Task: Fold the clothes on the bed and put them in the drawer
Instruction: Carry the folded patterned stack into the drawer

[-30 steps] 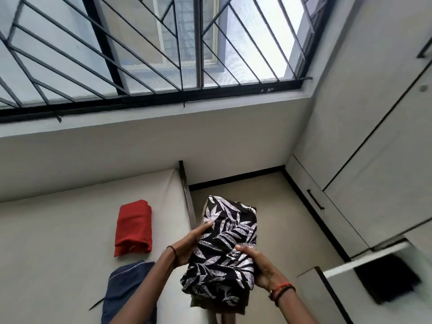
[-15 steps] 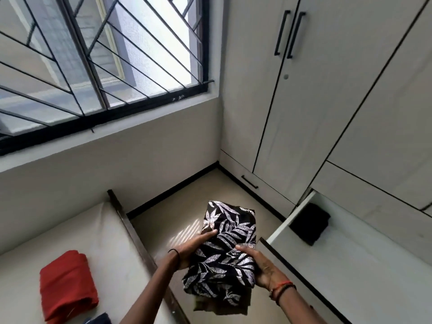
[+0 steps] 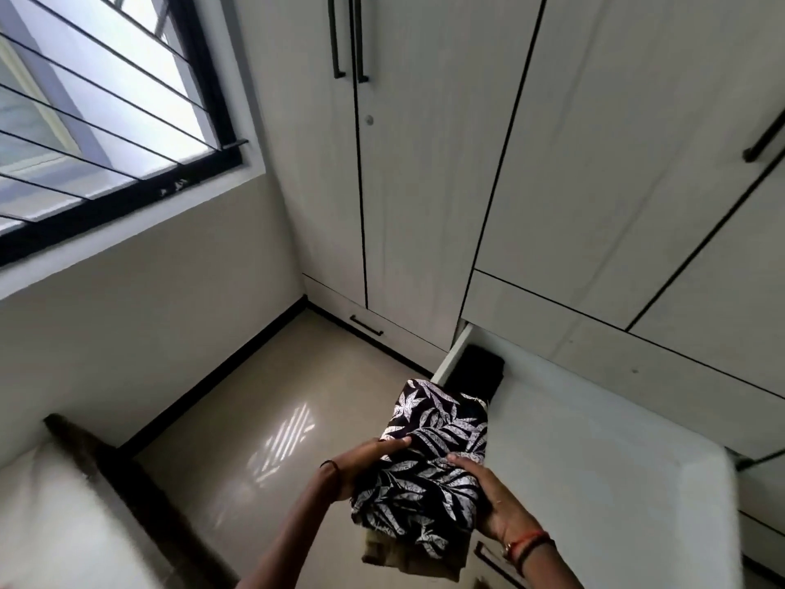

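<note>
I hold a folded black garment with white leaf print (image 3: 429, 457) between both hands, over the left end of the open white drawer (image 3: 594, 452). An olive-brown folded piece (image 3: 408, 556) hangs under it. My left hand (image 3: 369, 461) grips its left side, thumb on top. My right hand (image 3: 488, 495) clasps its right side, fingers over the top. A black folded cloth (image 3: 478, 369) lies in the drawer's far left corner. The bed (image 3: 51, 525) shows only as a corner at bottom left.
White wardrobe doors (image 3: 424, 163) with black handles rise behind the drawer. A low closed drawer (image 3: 365, 325) sits at floor level to the left. Glossy beige floor (image 3: 272, 418) lies between bed and wardrobe. A barred window (image 3: 93, 121) is at upper left.
My view has swung right, from the bed to the wardrobe. The red and blue folded clothes have left the view. The printed garment has moved to the open drawer's left end.
</note>
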The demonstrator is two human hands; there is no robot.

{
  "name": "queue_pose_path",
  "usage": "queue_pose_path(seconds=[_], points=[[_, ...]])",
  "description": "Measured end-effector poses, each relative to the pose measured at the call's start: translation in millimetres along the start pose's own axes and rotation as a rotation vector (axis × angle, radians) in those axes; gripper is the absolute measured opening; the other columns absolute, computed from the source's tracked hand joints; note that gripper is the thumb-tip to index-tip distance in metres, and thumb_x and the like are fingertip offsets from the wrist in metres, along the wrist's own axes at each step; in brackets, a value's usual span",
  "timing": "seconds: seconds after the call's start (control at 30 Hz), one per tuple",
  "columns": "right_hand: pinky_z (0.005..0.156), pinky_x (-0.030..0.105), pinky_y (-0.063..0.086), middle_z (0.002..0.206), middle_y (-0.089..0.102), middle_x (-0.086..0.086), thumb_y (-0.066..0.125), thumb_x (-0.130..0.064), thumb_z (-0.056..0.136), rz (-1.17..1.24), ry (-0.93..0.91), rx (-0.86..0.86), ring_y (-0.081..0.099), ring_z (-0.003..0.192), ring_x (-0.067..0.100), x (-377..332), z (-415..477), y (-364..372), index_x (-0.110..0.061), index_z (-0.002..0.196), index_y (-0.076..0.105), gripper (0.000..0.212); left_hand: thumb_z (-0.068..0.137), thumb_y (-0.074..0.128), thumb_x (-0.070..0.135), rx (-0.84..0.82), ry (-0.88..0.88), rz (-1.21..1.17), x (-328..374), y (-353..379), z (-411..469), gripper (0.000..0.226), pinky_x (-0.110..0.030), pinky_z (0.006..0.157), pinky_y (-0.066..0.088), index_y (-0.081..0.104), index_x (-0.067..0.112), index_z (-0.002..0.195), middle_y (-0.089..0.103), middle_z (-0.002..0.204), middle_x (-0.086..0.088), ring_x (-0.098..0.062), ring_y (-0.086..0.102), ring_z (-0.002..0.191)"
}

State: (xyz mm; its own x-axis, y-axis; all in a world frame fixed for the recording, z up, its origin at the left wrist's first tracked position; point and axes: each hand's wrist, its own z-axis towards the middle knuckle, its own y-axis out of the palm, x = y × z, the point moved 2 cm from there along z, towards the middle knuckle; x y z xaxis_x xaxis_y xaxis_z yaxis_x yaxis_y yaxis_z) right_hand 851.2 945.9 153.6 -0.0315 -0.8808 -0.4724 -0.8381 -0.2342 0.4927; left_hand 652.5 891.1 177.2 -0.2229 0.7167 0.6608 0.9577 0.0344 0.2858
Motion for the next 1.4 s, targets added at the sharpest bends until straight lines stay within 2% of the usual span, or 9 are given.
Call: queue_pose_path(seconds=[0.27, 0.53, 0.63, 0.77, 1.03, 1.13, 1.2, 1.3, 1.4], points=[[0.105, 0.052, 0.04, 0.12, 0.061, 0.028, 0.066, -0.016, 0.083, 0.097, 0.035, 0.065, 0.059, 0.112, 0.043, -84.2, -1.3, -131.9, 0.002, 0.124, 0.058, 0.045, 0.078, 0.069, 0.048, -0.064, -0.162, 0.041, 43.7, 98.3, 128.7, 0.063, -0.039, 0.096, 0.05, 0.057, 0.011, 0.127, 0.065, 0.122, -0.013, -0.029, 0.061, 0.113], [0.085, 0.045, 0.054, 0.117, 0.063, 0.027, 0.067, -0.014, 0.082, 0.21, 0.074, 0.114, 0.065, 0.103, 0.04, -116.9, 11.2, -215.1, 0.001, 0.124, 0.056, 0.045, 0.087, 0.057, 0.035, -0.058, -0.355, -0.016, 43.7, 147.5, 215.5, 0.041, -0.033, 0.084, 0.055, 0.064, 0.009, 0.117, 0.071, 0.106, -0.012, -0.024, 0.068, 0.086], [0.087, 0.047, 0.054, 0.119, 0.062, 0.028, 0.07, -0.011, 0.081, 0.25, 0.085, 0.114, 0.063, 0.105, 0.041, -120.9, 30.1, -235.0, 0.002, 0.123, 0.056, 0.046, 0.088, 0.054, 0.03, -0.038, -0.392, -0.054, 37.9, 145.5, 249.2, 0.037, -0.037, 0.091, 0.052, 0.067, 0.008, 0.116, 0.066, 0.117, -0.018, -0.028, 0.067, 0.089], [0.091, 0.045, 0.052, 0.118, 0.063, 0.026, 0.063, -0.01, 0.085, 0.294, 0.092, 0.161, 0.063, 0.106, 0.039, -113.1, 59.3, -273.9, 0.005, 0.12, 0.058, 0.038, 0.086, 0.057, 0.024, -0.005, -0.442, -0.054, 15.8, 144.9, 302.3, 0.029, -0.037, 0.083, 0.056, 0.068, 0.005, 0.105, 0.072, 0.098, -0.017, -0.027, 0.069, 0.079], [0.088, 0.041, 0.052, 0.111, 0.067, 0.02, 0.066, -0.002, 0.073, 0.329, 0.139, 0.325, 0.067, 0.097, 0.034, -99.5, 149.0, -356.3, 0.002, 0.107, 0.064, 0.034, 0.071, 0.062, 0.022, 0.032, -0.428, -0.003, -24.7, 137.8, 415.3, 0.05, -0.037, 0.075, 0.058, 0.057, 0.009, 0.119, 0.071, 0.1, -0.018, -0.029, 0.069, 0.08], [0.087, 0.039, 0.052, 0.108, 0.066, 0.019, 0.063, -0.005, 0.062, 0.325, 0.154, 0.384, 0.064, 0.095, 0.033, -105.5, 189.8, -382.1, -0.001, 0.101, 0.064, 0.04, 0.081, 0.057, 0.016, 0.042, -0.388, -0.001, -31.3, 132.3, 457.9, 0.028, -0.036, 0.074, 0.057, 0.059, 0.013, 0.108, 0.071, 0.096, -0.015, -0.026, 0.068, 0.076], [0.087, 0.039, 0.051, 0.103, 0.068, 0.018, 0.055, -0.004, 0.069, 0.305, 0.155, 0.398, 0.065, 0.092, 0.032, -110.9, 210.0, -393.3, -0.001, 0.102, 0.063, 0.034, 0.084, 0.054, 0.012, 0.062, -0.355, 0.012, -28.8, 129.2, 480.6, 0.021, -0.038, 0.079, 0.057, 0.058, 0.016, 0.104, 0.069, 0.096, -0.013, -0.027, 0.067, 0.081], [0.082, 0.039, 0.051, 0.087, 0.071, 0.014, 0.039, 0.003, 0.084, 0.275, 0.15, 0.433, 0.064, 0.084, 0.029, -120.4, 235.5, -405.5, -0.002, 0.095, 0.062, 0.026, 0.068, 0.061, 0.019, 0.095, -0.329, 0.057, -29.1, 121.2, 509.0, 0.052, -0.046, 0.091, 0.053, 0.053, 0.018, 0.119, 0.065, 0.112, -0.015, -0.033, 0.064, 0.099], [0.084, 0.04, 0.051, 0.086, 0.072, 0.013, 0.035, 0.006, 0.085, 0.263, 0.132, 0.436, 0.064, 0.085, 0.028, -130.1, 263.7, -415.5, -0.004, 0.095, 0.062, 0.031, 0.082, 0.055, 0.008, 0.151, -0.307, 0.068, -25.5, 114.3, 534.2, 0.041, -0.04, 0.086, 0.054, 0.051, 0.019, 0.121, 0.063, 0.106, -0.011, -0.029, 0.062, 0.092]])
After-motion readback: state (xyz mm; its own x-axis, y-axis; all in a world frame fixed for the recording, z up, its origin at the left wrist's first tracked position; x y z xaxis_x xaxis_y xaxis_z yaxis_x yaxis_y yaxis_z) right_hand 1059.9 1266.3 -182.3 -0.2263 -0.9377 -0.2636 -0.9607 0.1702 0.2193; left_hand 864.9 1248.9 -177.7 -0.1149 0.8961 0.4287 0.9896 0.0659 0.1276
